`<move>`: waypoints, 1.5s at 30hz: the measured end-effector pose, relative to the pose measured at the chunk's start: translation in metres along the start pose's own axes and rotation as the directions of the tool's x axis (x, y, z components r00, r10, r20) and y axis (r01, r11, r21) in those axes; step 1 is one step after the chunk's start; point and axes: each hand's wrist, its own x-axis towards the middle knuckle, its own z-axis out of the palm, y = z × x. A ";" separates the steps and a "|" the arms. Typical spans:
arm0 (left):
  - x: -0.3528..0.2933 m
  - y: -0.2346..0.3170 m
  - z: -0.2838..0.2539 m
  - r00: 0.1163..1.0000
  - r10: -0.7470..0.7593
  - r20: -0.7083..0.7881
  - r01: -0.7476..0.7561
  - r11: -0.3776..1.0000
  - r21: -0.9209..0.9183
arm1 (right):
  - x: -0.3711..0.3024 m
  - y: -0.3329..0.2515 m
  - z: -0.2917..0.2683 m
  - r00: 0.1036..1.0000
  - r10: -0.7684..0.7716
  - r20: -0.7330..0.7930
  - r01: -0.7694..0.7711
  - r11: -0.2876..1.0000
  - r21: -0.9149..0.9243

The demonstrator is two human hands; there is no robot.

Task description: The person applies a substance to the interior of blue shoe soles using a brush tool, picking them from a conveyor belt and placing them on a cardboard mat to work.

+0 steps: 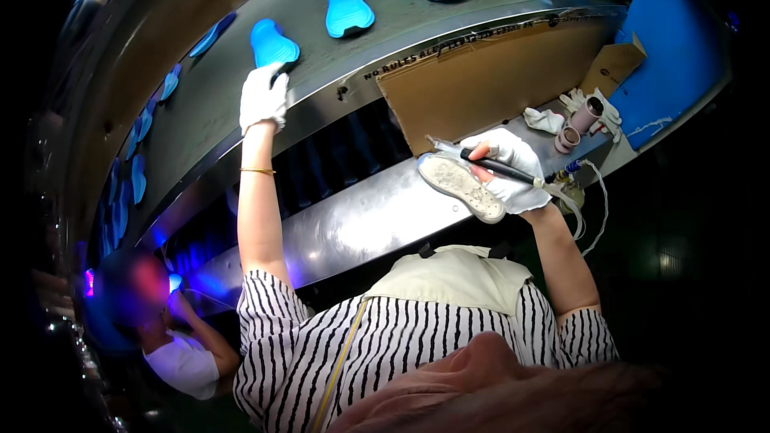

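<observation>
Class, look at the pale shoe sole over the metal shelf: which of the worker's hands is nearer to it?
Right. The right hand holds the pale sole with a dark tool; the left hand reaches a blue insole on the conveyor.

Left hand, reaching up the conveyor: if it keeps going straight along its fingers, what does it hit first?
The left hand in its white glove already touches the near end of a blue shoe sole on the grey conveyor belt. Beyond that sole, the belt looks bare in that line, though depth is hard to judge.

Left hand (263,96) grips blue sole (273,44); right hand (513,170) holds shoe (461,186).
</observation>
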 end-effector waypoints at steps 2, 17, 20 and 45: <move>-0.008 -0.009 -0.004 0.999 -0.050 0.011 0.051 0.993 -0.107 | -0.003 0.006 0.002 0.999 0.037 -0.019 -0.038 0.998 -0.046; -0.051 0.076 -0.098 1.000 0.009 -0.007 -0.004 -0.301 -0.954 | 0.005 0.011 0.003 0.985 0.088 -0.146 -0.091 0.996 -0.015; -0.087 0.119 -0.041 0.915 0.183 0.359 0.378 -0.697 -0.609 | 0.000 0.004 0.011 0.985 0.084 -0.147 -0.095 0.993 -0.066; -0.148 0.228 0.031 0.558 0.035 0.829 0.558 -0.755 -0.344 | -0.007 0.021 0.042 0.982 -0.107 -0.154 0.091 0.990 -0.107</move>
